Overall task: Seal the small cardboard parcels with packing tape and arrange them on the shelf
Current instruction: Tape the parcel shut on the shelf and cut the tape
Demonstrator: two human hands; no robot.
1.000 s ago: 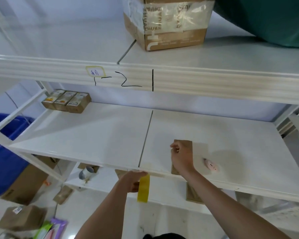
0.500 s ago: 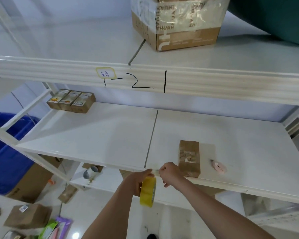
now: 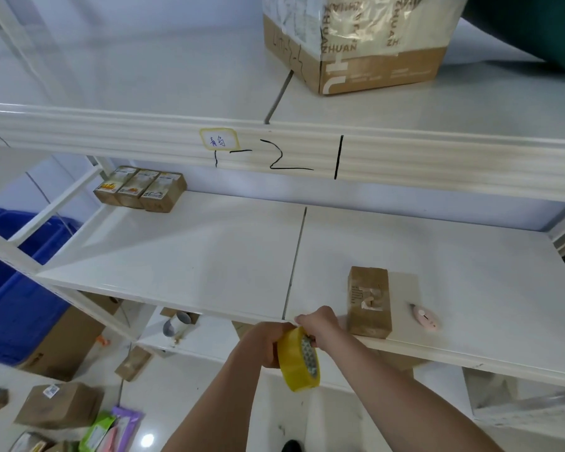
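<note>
Yellow packing tape roll (image 3: 299,362) sat gripped in the left hand (image 3: 263,344), while the right hand (image 3: 318,326) pinched at its upper edge. Just right, a small cardboard parcel (image 3: 369,301) lay on the white shelf (image 3: 209,256), near its front edge.

A small brown cardboard parcel (image 3: 369,301) lay flat near the white shelf's (image 3: 177,256) front edge; the yellow tape roll (image 3: 296,365) was held upright just below that edge; three labelled parcels (image 3: 141,189) sat side by side at the back left.
</note>
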